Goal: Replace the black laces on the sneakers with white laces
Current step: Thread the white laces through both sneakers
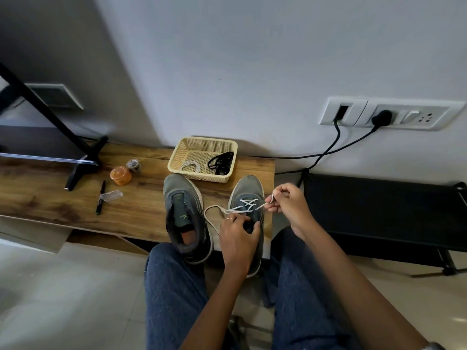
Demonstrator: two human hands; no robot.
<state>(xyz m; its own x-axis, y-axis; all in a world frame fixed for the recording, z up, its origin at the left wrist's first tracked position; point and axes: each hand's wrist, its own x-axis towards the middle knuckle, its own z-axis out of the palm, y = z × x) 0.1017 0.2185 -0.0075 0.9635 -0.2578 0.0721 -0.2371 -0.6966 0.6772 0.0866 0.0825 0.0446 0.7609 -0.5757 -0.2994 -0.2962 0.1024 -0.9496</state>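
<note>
Two grey sneakers stand on a wooden bench (141,210). The left sneaker (185,218) has no lace. The right sneaker (249,195) carries a white lace (246,204) crossed through its front eyelets, with a loose loop trailing left. My left hand (238,238) grips the right sneaker at its tongue, fingers curled over the opening. My right hand (288,200) pinches the right end of the white lace, held up beside the shoe. A beige basket (177,157) behind the shoes holds black laces (221,160) and a coiled white lace (190,166).
On the bench to the left are an orange container (120,175), a small tape roll (134,164), a black marker (101,197), a clear plastic case (111,197) and a black stand (80,157). A black rack (379,210) stands on the right. Cables (336,145) run from a wall socket.
</note>
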